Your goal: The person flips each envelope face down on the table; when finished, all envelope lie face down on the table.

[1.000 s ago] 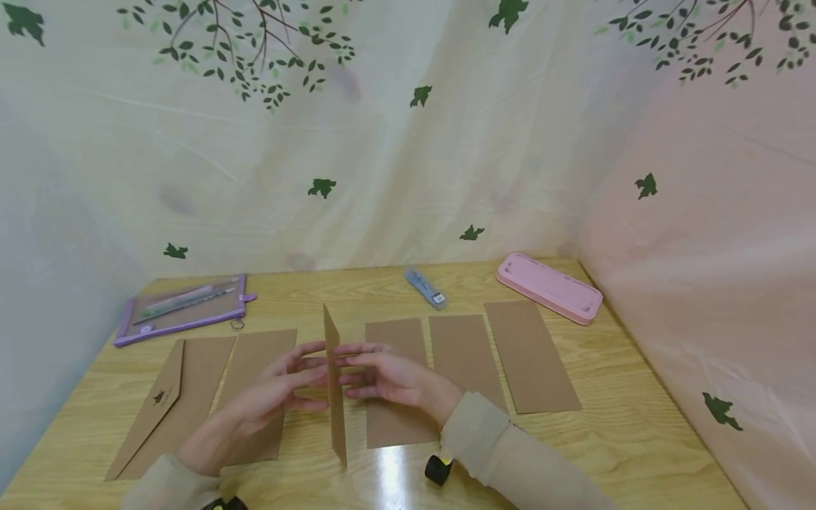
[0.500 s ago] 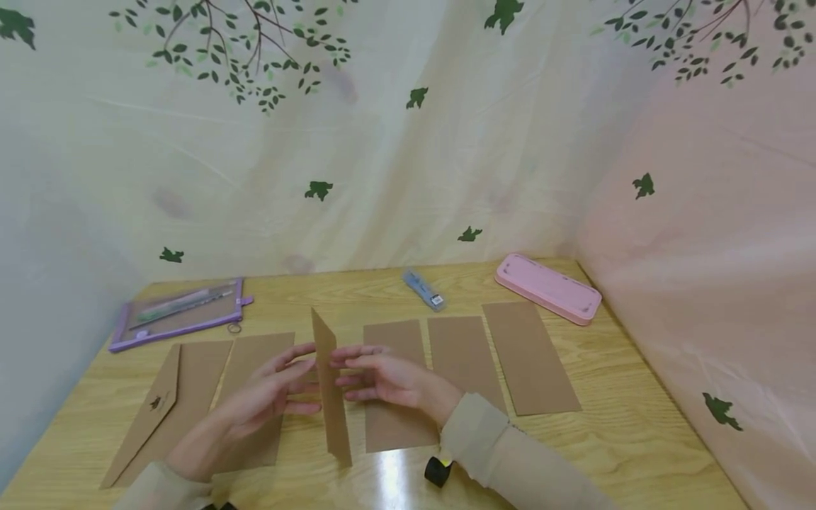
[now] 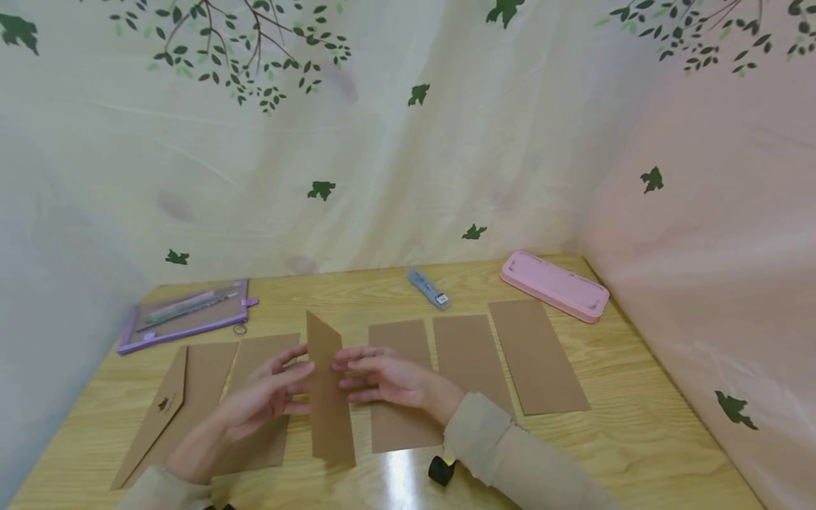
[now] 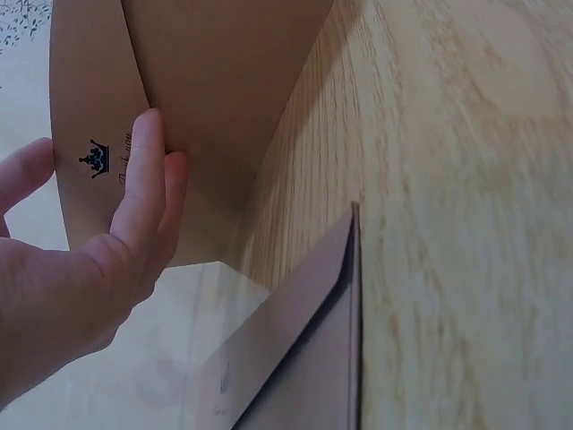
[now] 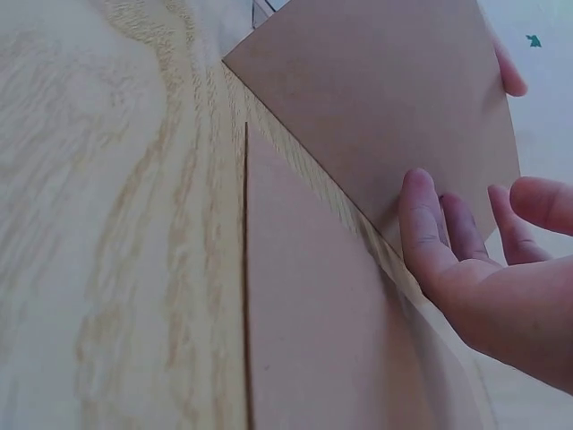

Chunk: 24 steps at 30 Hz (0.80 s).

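A brown paper envelope (image 3: 328, 418) stands upright near the table's middle, held between the fingertips of both hands. My left hand (image 3: 264, 393) touches its left face, and some of those fingertips are hidden behind it in the head view. The left wrist view shows this face has a flap with a crown print (image 4: 95, 159). On the plain right face rest fingers of my right hand (image 3: 392, 377), extended and slightly bent. Left of the hands lie a flap-side-up envelope (image 3: 207, 375) and a plain brown one (image 3: 274, 347).
Three more plain brown pieces lie in a row to the right: one (image 3: 398, 340), a second (image 3: 465, 347) and a third (image 3: 538, 358). Behind are a purple-edged zip pouch (image 3: 219, 312) with pens, a small blue packet (image 3: 428, 288) and a pink case (image 3: 554, 285).
The upright envelope has turned from nearly edge-on, showing more of its plain right face to the head view. My left hand has shifted slightly left; the right hand has barely moved.
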Each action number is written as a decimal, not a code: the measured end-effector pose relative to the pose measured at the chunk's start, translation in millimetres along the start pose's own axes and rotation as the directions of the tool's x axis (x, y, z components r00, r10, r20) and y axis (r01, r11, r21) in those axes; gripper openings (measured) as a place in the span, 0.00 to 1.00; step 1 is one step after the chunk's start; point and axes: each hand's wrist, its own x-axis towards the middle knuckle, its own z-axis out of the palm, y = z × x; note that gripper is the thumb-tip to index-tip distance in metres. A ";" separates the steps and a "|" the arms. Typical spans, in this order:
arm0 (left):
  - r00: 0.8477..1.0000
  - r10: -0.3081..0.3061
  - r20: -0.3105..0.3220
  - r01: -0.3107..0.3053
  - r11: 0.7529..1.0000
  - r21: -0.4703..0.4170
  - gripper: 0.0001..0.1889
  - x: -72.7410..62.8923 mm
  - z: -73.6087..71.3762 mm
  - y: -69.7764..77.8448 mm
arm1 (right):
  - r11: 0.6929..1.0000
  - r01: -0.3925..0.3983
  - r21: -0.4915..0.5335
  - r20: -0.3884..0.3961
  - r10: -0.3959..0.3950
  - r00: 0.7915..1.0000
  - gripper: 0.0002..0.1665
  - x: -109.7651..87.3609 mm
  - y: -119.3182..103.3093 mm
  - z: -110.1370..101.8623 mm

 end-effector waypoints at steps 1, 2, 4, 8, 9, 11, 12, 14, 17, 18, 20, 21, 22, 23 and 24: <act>1.000 0.001 0.002 -0.001 1.000 -0.004 0.40 -0.7 -1.2 -0.4 | 1.000 -0.001 -0.003 0.001 0.001 1.000 0.23 0.3 0.3 -0.1; 1.000 0.002 0.002 -0.001 1.000 -0.011 0.40 -1.3 -2.3 -0.7 | 1.000 -0.003 -0.005 0.001 0.003 1.000 0.23 0.6 0.5 -0.1; 1.000 0.003 0.001 -0.003 1.000 -0.026 0.41 -2.1 -4.7 -1.5 | 1.000 -0.008 -0.009 0.002 0.008 1.000 0.23 1.3 0.7 -0.1; 1.000 0.000 -0.010 -0.001 0.998 -0.067 0.41 -2.7 -8.0 -2.0 | 1.000 -0.016 -0.019 0.001 0.016 1.000 0.23 2.8 0.5 -0.5; 1.000 0.000 -0.012 -0.001 0.997 -0.074 0.40 -2.8 -8.6 -2.1 | 1.000 -0.018 -0.022 0.001 0.019 1.000 0.23 3.2 0.5 -0.9; 1.000 -0.006 -0.021 0.004 0.997 -0.082 0.40 -3.0 -9.7 -2.4 | 0.999 -0.022 -0.027 -0.005 0.022 1.000 0.23 3.7 0.5 -1.2; 1.000 -0.009 -0.025 0.006 0.996 -0.084 0.40 -3.2 -10.3 -2.8 | 0.999 -0.026 -0.026 -0.009 0.026 1.000 0.23 4.1 0.7 -1.2; 0.999 -0.020 -0.043 0.016 0.996 -0.090 0.40 -3.5 -12.2 -3.7 | 0.999 -0.025 -0.031 -0.014 0.025 1.000 0.23 4.8 1.2 -0.9; 0.998 -0.028 -0.058 0.023 0.995 -0.093 0.42 -4.5 -15.9 -5.8 | 0.999 -0.024 -0.040 -0.023 0.024 0.999 0.23 6.2 1.9 0.1; 0.998 -0.026 -0.055 0.020 0.995 -0.093 0.42 -4.9 -17.1 -6.4 | 0.999 -0.025 -0.045 -0.024 0.024 0.999 0.23 6.7 2.0 0.2; 0.998 -0.025 -0.050 0.020 0.996 -0.091 0.43 -5.2 -19.9 -7.7 | 0.998 -0.028 -0.056 -0.029 0.026 0.999 0.23 7.2 2.0 0.5; 0.999 -0.023 -0.046 0.019 0.996 -0.086 0.44 -5.2 -21.6 -8.6 | 0.998 -0.027 -0.063 -0.034 0.025 0.999 0.23 7.5 2.0 0.5; 0.999 -0.025 -0.044 0.021 0.997 -0.081 0.44 -5.0 -23.2 -9.5 | 0.997 -0.027 -0.067 -0.036 0.024 0.999 0.23 7.5 1.9 0.5; 0.999 -0.027 -0.042 0.023 0.997 -0.072 0.45 -4.8 -25.0 -10.6 | 0.997 -0.026 -0.071 -0.040 0.023 0.999 0.23 7.7 1.8 0.4; 0.999 -0.031 -0.043 0.028 0.997 -0.065 0.45 -4.2 -26.8 -11.6 | 0.997 -0.025 -0.072 -0.043 0.022 0.999 0.23 7.7 1.8 0.3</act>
